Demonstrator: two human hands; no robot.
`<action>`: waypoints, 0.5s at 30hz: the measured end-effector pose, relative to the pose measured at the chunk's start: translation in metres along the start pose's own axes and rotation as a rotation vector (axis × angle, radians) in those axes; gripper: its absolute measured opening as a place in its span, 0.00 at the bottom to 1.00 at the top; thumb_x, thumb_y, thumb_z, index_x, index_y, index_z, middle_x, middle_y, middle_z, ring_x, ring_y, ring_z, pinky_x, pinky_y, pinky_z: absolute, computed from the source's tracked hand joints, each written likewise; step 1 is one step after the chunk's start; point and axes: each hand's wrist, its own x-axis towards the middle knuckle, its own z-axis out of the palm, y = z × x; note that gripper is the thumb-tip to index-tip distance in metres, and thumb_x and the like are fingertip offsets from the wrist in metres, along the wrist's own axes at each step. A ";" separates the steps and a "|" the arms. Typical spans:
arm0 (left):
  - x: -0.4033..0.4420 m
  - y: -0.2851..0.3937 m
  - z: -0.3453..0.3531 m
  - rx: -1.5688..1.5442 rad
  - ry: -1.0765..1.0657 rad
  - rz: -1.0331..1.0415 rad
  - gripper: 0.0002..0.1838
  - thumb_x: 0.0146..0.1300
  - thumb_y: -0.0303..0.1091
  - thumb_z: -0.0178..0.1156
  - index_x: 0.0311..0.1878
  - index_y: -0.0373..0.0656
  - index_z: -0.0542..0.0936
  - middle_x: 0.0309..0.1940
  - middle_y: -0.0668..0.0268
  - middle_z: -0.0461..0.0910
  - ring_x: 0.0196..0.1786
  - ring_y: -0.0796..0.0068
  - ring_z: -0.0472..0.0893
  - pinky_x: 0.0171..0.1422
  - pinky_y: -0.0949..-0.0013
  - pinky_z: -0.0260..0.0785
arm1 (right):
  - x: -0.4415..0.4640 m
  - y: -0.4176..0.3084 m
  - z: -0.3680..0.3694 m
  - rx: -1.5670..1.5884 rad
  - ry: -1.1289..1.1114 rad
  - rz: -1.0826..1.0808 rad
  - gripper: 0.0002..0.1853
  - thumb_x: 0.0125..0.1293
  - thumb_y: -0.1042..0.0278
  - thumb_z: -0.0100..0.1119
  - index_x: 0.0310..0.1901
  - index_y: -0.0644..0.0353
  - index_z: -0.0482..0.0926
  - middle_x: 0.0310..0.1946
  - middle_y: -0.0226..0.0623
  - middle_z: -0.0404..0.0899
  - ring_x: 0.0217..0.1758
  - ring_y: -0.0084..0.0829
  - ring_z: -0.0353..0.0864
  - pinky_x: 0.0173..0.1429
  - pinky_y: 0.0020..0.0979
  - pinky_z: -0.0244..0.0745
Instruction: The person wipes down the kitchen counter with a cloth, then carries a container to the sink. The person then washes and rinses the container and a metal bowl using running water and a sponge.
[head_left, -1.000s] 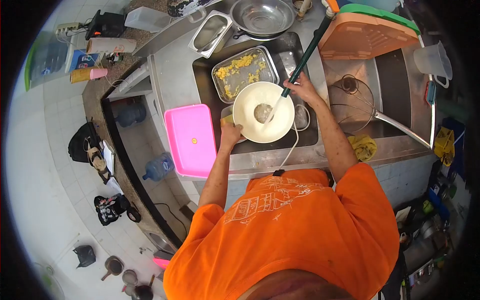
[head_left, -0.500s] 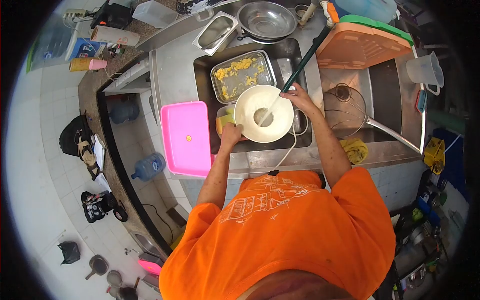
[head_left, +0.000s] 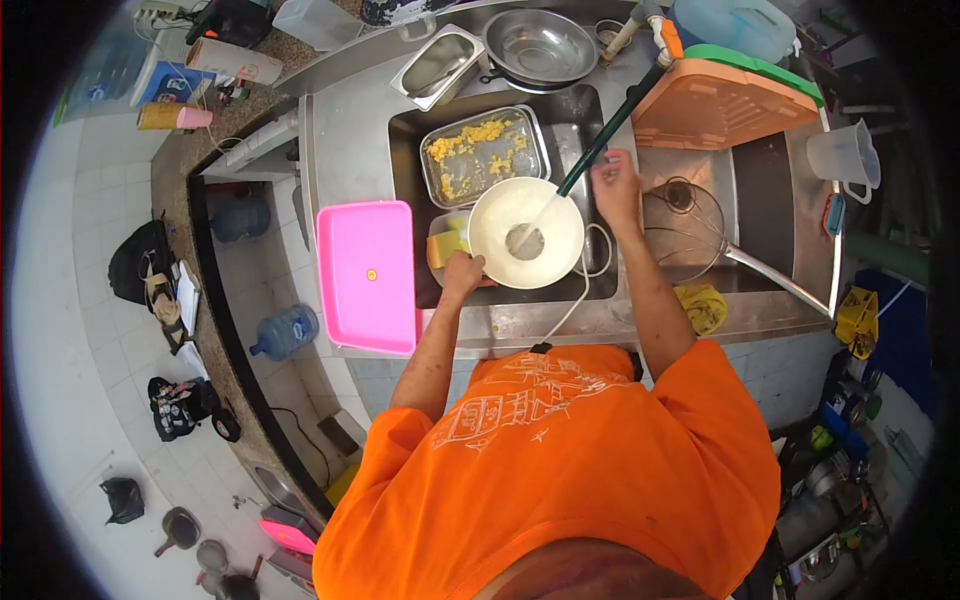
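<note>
A white round bowl (head_left: 483,215) is held over the left sink basin, tilted slightly toward me. My left hand (head_left: 463,275) is closed on its near left side. A dark green hose (head_left: 610,135) comes down from the tap, and a pale stream runs from its end into the bowl, where some cloudy liquid lies at the bottom. My right hand (head_left: 617,188) is just right of the hose and bowl, touching neither, fingers loosely bent with nothing visible in them. Beside my left hand, a container with a yellow sponge-like piece (head_left: 443,246) is partly hidden by the bowl.
A metal tray (head_left: 487,160) with yellow food scraps lies in the basin. A pink tray (head_left: 368,280) sits left on the counter. A wire strainer (head_left: 690,230) lies across the right basin, with an orange crate-like lid (head_left: 725,105) behind. A white cord (head_left: 575,305) hangs near the bowl.
My right hand has come away from the bowl's right edge and hose end, moving slightly up and right. My left hand still holds the bowl in nearly the same place.
</note>
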 end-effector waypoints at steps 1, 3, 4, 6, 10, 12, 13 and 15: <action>-0.005 0.007 0.000 -0.038 0.013 -0.029 0.18 0.54 0.30 0.55 0.28 0.15 0.75 0.27 0.37 0.80 0.29 0.54 0.85 0.31 0.57 0.81 | 0.007 -0.034 -0.022 0.030 0.075 -0.024 0.14 0.60 0.69 0.62 0.46 0.58 0.74 0.25 0.36 0.79 0.28 0.29 0.80 0.34 0.32 0.75; -0.020 0.029 0.001 -0.118 0.032 -0.081 0.18 0.54 0.30 0.56 0.27 0.15 0.76 0.27 0.38 0.80 0.30 0.53 0.85 0.31 0.57 0.81 | 0.036 -0.041 -0.059 0.077 0.224 -0.214 0.10 0.60 0.70 0.61 0.43 0.59 0.77 0.27 0.36 0.80 0.29 0.28 0.80 0.35 0.30 0.75; -0.016 0.023 0.003 -0.083 0.033 -0.055 0.18 0.54 0.31 0.56 0.28 0.15 0.76 0.27 0.38 0.80 0.30 0.53 0.85 0.31 0.57 0.81 | 0.052 -0.057 -0.081 0.043 0.287 -0.273 0.09 0.61 0.69 0.61 0.42 0.60 0.77 0.28 0.38 0.81 0.30 0.30 0.81 0.36 0.31 0.75; -0.002 -0.001 0.005 -0.010 0.045 -0.008 0.19 0.54 0.31 0.56 0.28 0.16 0.76 0.27 0.39 0.81 0.31 0.52 0.85 0.31 0.58 0.81 | 0.080 -0.091 -0.121 -0.064 0.335 -0.340 0.10 0.63 0.65 0.60 0.41 0.61 0.78 0.30 0.40 0.82 0.32 0.34 0.82 0.37 0.32 0.76; 0.023 -0.034 0.012 0.096 0.105 0.077 0.17 0.54 0.29 0.56 0.32 0.16 0.77 0.29 0.40 0.81 0.32 0.54 0.85 0.30 0.58 0.82 | 0.131 -0.126 -0.158 -0.357 0.125 -0.370 0.17 0.66 0.55 0.57 0.42 0.63 0.79 0.32 0.45 0.82 0.36 0.41 0.83 0.41 0.35 0.76; -0.006 0.007 0.010 -0.057 0.069 -0.025 0.16 0.55 0.27 0.56 0.34 0.16 0.77 0.31 0.41 0.81 0.32 0.54 0.85 0.29 0.59 0.82 | 0.157 -0.130 -0.162 -0.443 0.006 -0.390 0.21 0.66 0.50 0.56 0.43 0.63 0.79 0.33 0.46 0.82 0.37 0.42 0.83 0.42 0.37 0.75; -0.024 0.035 0.005 -0.134 0.053 -0.077 0.15 0.55 0.26 0.56 0.34 0.16 0.77 0.32 0.41 0.82 0.32 0.54 0.85 0.29 0.60 0.82 | 0.170 -0.132 -0.162 -0.451 -0.023 -0.404 0.22 0.65 0.48 0.57 0.43 0.63 0.79 0.33 0.46 0.83 0.38 0.42 0.83 0.43 0.37 0.75; -0.033 0.049 0.001 -0.123 0.026 -0.096 0.15 0.55 0.25 0.55 0.36 0.15 0.76 0.33 0.41 0.81 0.32 0.53 0.85 0.29 0.61 0.83 | 0.177 -0.149 -0.159 -0.475 -0.130 -0.270 0.25 0.63 0.46 0.58 0.44 0.64 0.79 0.34 0.46 0.83 0.39 0.41 0.83 0.43 0.38 0.75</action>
